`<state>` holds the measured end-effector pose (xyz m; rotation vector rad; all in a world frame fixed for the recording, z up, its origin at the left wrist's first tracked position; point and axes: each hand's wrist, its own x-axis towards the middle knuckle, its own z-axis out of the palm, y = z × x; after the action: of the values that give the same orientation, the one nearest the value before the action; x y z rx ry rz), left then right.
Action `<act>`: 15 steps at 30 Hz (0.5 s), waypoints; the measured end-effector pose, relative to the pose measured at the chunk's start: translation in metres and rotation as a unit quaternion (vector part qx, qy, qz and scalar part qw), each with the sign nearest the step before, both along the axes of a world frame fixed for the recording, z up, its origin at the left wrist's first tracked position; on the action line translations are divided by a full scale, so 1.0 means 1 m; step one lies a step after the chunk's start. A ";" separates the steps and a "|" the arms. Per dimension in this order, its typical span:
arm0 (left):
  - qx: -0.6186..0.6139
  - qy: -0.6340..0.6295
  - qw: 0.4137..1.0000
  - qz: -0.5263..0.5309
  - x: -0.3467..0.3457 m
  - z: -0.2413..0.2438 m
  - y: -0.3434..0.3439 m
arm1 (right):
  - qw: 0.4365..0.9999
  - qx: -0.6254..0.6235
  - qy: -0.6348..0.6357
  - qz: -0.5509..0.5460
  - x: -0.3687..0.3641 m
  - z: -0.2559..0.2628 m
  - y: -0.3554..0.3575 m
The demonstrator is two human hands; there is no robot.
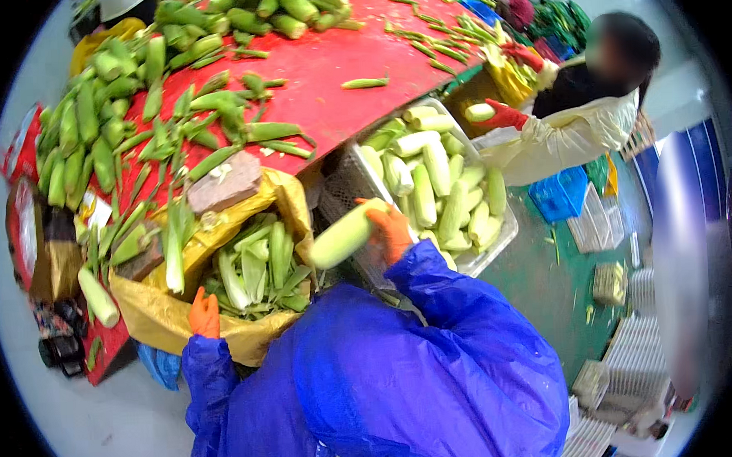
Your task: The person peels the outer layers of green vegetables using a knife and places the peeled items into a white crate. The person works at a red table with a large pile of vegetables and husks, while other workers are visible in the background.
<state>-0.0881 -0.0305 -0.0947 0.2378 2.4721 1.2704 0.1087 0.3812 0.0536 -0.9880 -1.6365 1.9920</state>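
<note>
My right hand (391, 232), in an orange glove, grips a pale green ear of corn (345, 234) by one end, close beside a white plastic crate (492, 242). Partly husked ears (435, 167) fill that crate. At the near rim of a yellow sack (155, 317) is my left hand (205, 316), also gloved in orange, with fingers apart and nothing seen in it. Stripped green husks (254, 264) lie inside the sack. A leafy husk piece (173, 252) hangs over the table edge just above my left hand.
Unhusked corn (86, 127) is heaped on the red table (327, 117). A brick-like block (226, 182) rests on the sack's far edge. Across the crate, a person (581, 103) in red gloves holds an ear. Blue (559, 194) and white baskets (593, 221) stand on the green floor.
</note>
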 end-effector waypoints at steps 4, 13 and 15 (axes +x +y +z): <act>0.094 -0.018 0.995 0.035 0.005 0.012 0.019 | 0.968 0.149 -0.171 -0.110 0.112 -0.026 0.074; 0.086 -0.064 0.993 0.048 -0.004 0.022 0.054 | 0.859 0.163 -0.483 -0.052 0.242 -0.104 0.191; 0.095 0.014 0.994 0.048 0.000 0.042 0.085 | 0.874 0.152 -0.454 -0.081 0.255 -0.098 0.190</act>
<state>-0.0879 0.0541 -0.0526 0.1856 2.4116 1.5552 0.3635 0.5717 -0.0449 -2.0185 -2.1008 1.1094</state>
